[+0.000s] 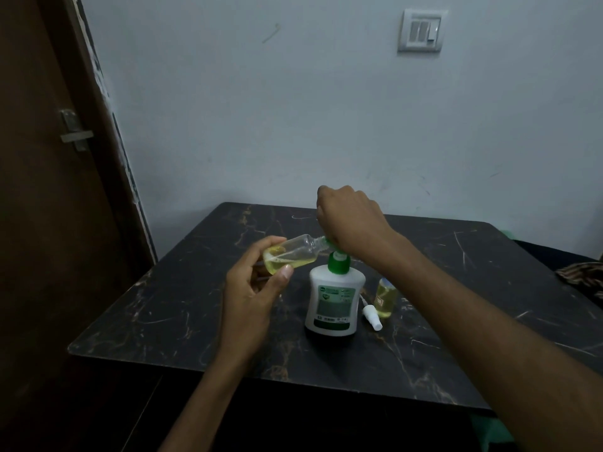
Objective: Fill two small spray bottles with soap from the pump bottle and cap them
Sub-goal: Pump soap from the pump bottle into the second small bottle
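Head view: a person's left hand (pixel 253 285) grips a small spray bottle (pixel 288 254), tilted with its mouth at the green nozzle of the pump bottle (pixel 334 298), mid-table (pixel 195 308). Right hand (pixel 350 220) presses the pump head. At 3 o'clock of the pump bottle stand a second filled bottle (pixel 386 296) and a loose sprayer cap (pixel 373 318).
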